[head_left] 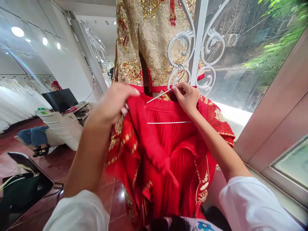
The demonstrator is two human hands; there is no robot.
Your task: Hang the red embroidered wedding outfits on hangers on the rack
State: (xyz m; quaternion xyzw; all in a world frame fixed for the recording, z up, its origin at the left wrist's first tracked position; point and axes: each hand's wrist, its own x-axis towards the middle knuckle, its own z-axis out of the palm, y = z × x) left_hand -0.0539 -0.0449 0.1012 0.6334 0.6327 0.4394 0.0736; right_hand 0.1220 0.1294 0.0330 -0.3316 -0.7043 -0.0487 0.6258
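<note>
Head view: holding gold-embroidered red garment (pixel 166 154), draped from centre toward six o'clock.
Clutching its edge in left hand (pixel 112 101), ten o'clock; pinching white hanger (pixel 168 122) in right hand (pixel 189 97), two o'clock.

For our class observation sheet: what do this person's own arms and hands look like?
The left sleeve and right sleeve are short and white. The left hand, blurred, and right hand wear no gloves; no watch shows.
</note>
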